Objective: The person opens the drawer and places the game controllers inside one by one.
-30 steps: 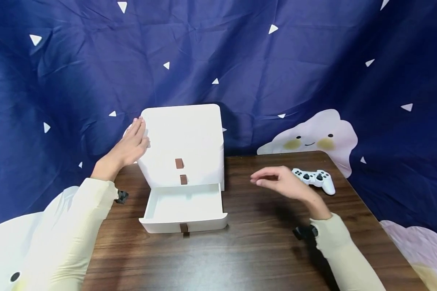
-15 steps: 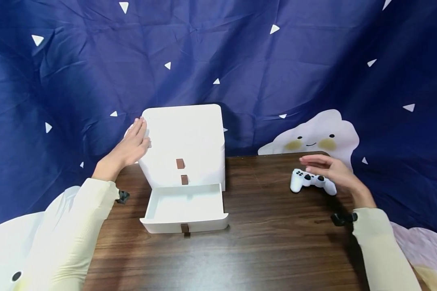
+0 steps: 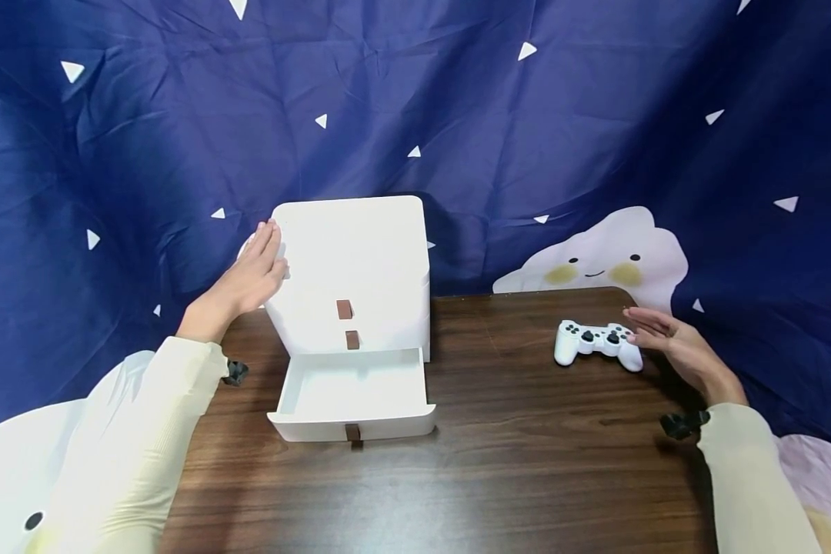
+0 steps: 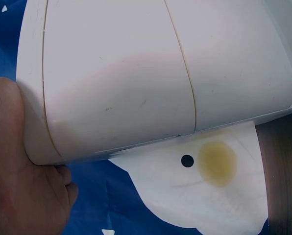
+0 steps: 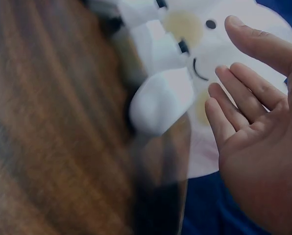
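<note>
A white drawer box (image 3: pixel 353 254) with brown pull tabs stands at the back left of the table. Its bottom drawer (image 3: pixel 353 388) is pulled out, and I see only its bare white floor inside. My left hand (image 3: pixel 245 281) rests on the box's upper left corner, fingers extended; the left wrist view shows it at the edge of the white side wall (image 4: pixel 111 88). At the right lies a white game controller (image 3: pixel 595 342) with black thumbsticks. Just beside its right grip is my right hand (image 3: pixel 682 350), fingers spread and thumb apart, palm towards the controller (image 5: pixel 160 100).
The dark wooden table (image 3: pixel 512 462) runs under everything, its right edge close by the right forearm. A blue cloth (image 3: pixel 471 100) with white triangles and smiling clouds hangs behind. Black straps sit on both wrists.
My right hand has swept rightward from the table's middle, passing over the controller to its right side. The left hand, box and drawer hold their places.
</note>
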The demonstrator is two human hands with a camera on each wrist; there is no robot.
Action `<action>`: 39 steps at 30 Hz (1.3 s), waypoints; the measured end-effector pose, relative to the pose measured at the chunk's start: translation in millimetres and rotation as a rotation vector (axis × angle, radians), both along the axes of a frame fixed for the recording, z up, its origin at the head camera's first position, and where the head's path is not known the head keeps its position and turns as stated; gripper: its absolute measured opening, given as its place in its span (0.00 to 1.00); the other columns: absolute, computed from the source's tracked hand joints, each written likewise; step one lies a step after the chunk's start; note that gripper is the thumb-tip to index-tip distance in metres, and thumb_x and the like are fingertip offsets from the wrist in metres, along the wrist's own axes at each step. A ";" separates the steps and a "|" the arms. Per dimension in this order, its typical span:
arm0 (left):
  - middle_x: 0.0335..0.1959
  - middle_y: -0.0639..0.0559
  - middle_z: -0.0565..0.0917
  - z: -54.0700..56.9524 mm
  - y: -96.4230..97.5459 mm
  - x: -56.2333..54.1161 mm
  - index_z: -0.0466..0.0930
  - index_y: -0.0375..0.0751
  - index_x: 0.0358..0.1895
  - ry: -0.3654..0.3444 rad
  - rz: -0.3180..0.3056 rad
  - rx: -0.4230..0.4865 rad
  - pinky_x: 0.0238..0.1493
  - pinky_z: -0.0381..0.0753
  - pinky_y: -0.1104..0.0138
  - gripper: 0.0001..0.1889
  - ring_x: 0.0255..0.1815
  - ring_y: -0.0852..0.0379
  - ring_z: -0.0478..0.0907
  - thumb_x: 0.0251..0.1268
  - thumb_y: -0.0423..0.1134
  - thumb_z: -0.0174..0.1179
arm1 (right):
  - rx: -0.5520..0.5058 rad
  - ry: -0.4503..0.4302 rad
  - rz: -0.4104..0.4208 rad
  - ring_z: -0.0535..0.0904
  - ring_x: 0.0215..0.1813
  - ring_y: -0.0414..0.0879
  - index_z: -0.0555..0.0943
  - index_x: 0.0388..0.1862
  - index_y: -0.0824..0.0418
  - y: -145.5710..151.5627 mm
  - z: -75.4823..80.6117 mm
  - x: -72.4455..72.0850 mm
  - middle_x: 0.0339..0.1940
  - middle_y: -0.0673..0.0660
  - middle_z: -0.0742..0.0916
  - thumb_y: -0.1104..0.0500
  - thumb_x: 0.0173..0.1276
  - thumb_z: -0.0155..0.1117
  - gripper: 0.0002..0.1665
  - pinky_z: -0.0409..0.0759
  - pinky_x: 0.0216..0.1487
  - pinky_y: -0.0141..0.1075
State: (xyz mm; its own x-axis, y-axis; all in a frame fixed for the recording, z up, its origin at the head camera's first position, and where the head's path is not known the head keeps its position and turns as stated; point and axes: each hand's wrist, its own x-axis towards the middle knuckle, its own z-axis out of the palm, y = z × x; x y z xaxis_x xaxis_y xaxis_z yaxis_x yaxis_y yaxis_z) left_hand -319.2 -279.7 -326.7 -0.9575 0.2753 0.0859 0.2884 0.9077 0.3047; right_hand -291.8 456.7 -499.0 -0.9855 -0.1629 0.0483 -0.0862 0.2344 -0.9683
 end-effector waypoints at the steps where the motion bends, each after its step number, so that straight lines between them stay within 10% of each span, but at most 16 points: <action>1: 0.90 0.39 0.29 0.4 -0.1 0.1 0.29 0.31 0.86 0.001 0.001 0.001 0.89 0.30 0.45 0.38 0.90 0.42 0.22 0.86 0.48 0.30 | -0.028 0.000 0.008 0.77 0.62 0.16 0.64 0.80 0.70 2.0 -3.7 -0.7 0.62 0.29 0.83 0.70 0.76 0.66 0.37 0.72 0.59 0.13; 9: 0.90 0.40 0.29 -1.7 0.1 -0.4 0.29 0.32 0.86 0.003 0.010 0.009 0.89 0.31 0.45 0.38 0.90 0.44 0.22 0.86 0.49 0.30 | 0.142 -0.090 -0.011 0.56 0.88 0.41 0.50 0.88 0.69 1.0 -27.8 -4.7 0.87 0.58 0.65 0.61 0.77 0.68 0.51 0.66 0.69 0.14; 17: 0.90 0.41 0.29 -2.9 1.5 -0.2 0.29 0.33 0.86 0.003 0.006 0.003 0.89 0.31 0.45 0.38 0.90 0.44 0.22 0.86 0.49 0.30 | 0.281 -0.133 -0.062 0.58 0.84 0.63 0.49 0.87 0.71 -11.9 -33.9 -6.1 0.85 0.77 0.61 0.59 0.74 0.73 0.56 0.66 0.55 0.11; 25: 0.90 0.41 0.29 -1.5 -0.1 -0.2 0.29 0.33 0.86 0.007 0.008 0.002 0.89 0.31 0.46 0.38 0.90 0.44 0.22 0.86 0.49 0.30 | 0.433 -0.113 -0.042 0.69 0.59 0.36 0.58 0.86 0.68 -18.4 -30.8 -6.0 0.80 0.76 0.68 0.52 0.70 0.77 0.55 0.65 0.49 0.15; 35: 0.90 0.41 0.29 -3.0 0.1 -0.2 0.29 0.32 0.86 0.005 0.011 0.019 0.89 0.30 0.46 0.38 0.90 0.45 0.22 0.86 0.49 0.30 | 0.379 -0.084 0.001 0.61 0.77 0.66 0.53 0.87 0.67 -26.2 -38.3 -5.4 0.83 0.76 0.63 0.57 0.68 0.78 0.59 0.59 0.52 0.11; 39: 0.90 0.40 0.29 -2.2 0.2 0.6 0.29 0.32 0.86 0.005 0.008 0.025 0.89 0.31 0.45 0.38 0.90 0.45 0.22 0.86 0.49 0.30 | 0.461 -0.052 -0.038 0.70 0.67 0.47 0.61 0.86 0.63 -27.8 -38.3 -4.6 0.81 0.74 0.69 0.52 0.67 0.80 0.56 0.61 0.50 0.12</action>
